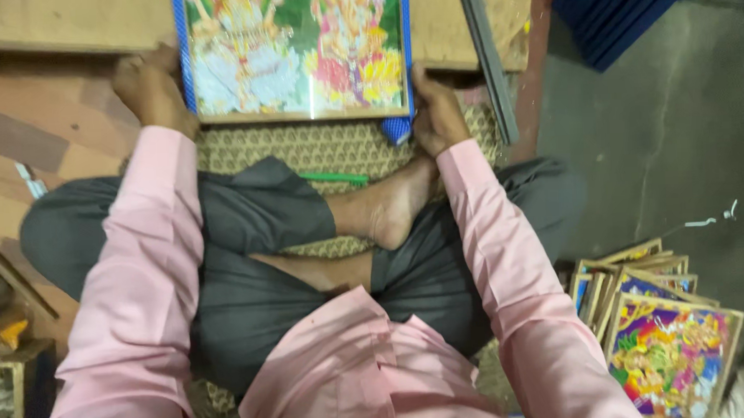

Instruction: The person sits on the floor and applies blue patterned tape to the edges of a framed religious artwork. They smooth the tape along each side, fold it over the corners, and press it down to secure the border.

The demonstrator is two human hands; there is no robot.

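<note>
- The left hand [153, 89] is gripping the left edge of a colourful framed picture [298, 49], fingers curled around it.
- The right hand [436, 114] is clasping the picture's near right corner.
- The picture is lying on a wooden board [63, 22], far from the crossed legs.
- A stack of framed pictures [667, 351] is sitting at the near right.

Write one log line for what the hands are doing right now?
left hand: grips picture's left edge | right hand: grips its right corner | colourful picture: flat on wooden board | more pictures: stacked at right
</note>
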